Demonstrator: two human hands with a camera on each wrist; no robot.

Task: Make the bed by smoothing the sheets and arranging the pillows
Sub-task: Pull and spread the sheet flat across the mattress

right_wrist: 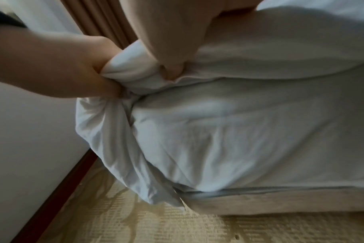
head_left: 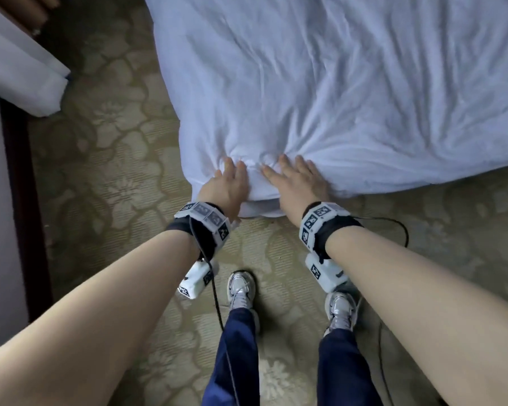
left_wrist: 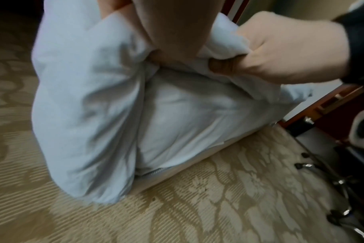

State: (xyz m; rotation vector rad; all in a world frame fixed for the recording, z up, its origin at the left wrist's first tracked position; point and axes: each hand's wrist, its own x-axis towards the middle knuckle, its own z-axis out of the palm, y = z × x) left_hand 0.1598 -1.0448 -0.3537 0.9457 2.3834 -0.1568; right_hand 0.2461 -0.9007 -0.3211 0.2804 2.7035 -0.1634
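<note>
Writing: no readable words or brand; the white blocks on the wrist bands (head_left: 201, 216) carry only black-and-white square code patterns.
Left hand (head_left: 228, 183): arm stretched forward and down to the near corner of the bed (head_left: 335, 83), palm down on top of the fabric. The right wrist view shows this hand (right_wrist: 58, 69) with fingers and thumb curled round a bunched roll of cloth, so its grip is clenched on the duvet.
Right hand (head_left: 298, 180): just beside the left hand on the same corner, fingers spread over the top in the head view. The left wrist view shows it (left_wrist: 285, 54) with the thumb tucked under and the edge of the cloth pinched, so it too is grasping the duvet.
Duvet (head_left: 320, 92): white and creased, lying over the bed, with wrinkles fanning out from the two hands. Its corner hangs down beside the mattress toward the carpet (head_left: 115, 171). From the gripped corner the cover stretches away from the person across the bed.
Mattress corner (right_wrist: 229, 131): below the hands, covered in a white sheet.
Feet: two pale trainers (head_left: 241, 291) on the carpet, near the bed corner, toes toward the bed.
Second bed (head_left: 21, 74): white bedding, well apart from the gripped corner, across the carpet.
</note>
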